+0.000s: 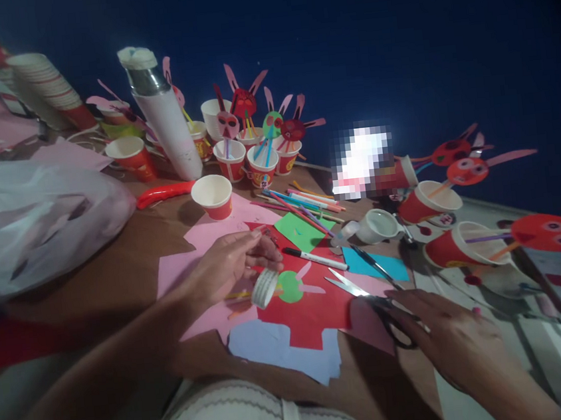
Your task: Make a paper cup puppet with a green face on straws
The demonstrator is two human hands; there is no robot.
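Observation:
My left hand (248, 257) hovers over the papers, its fingers loosely curled and somewhat apart, with nothing visible in it. Just below its fingertips is a small white ring with printed lines, perhaps a tape roll (265, 288). Beside that roll lies a green paper disc (289, 287) with two pink ear strips, on red paper (297, 322). My right hand (461, 331) has its fingers on the black handles of a pair of scissors (351, 286), whose blades are parted and point left. A black-and-white marker (316, 258) lies between my hands.
Pens (309, 200), green paper (305, 231), blue paper (381, 263) and lilac scraps (279, 347) cover the middle. Behind stand paper cups (213, 197) and a white flask (165, 122); several cups hold paper animal heads. A plastic bag (36, 222) sits left, a clear cup (377, 226) right.

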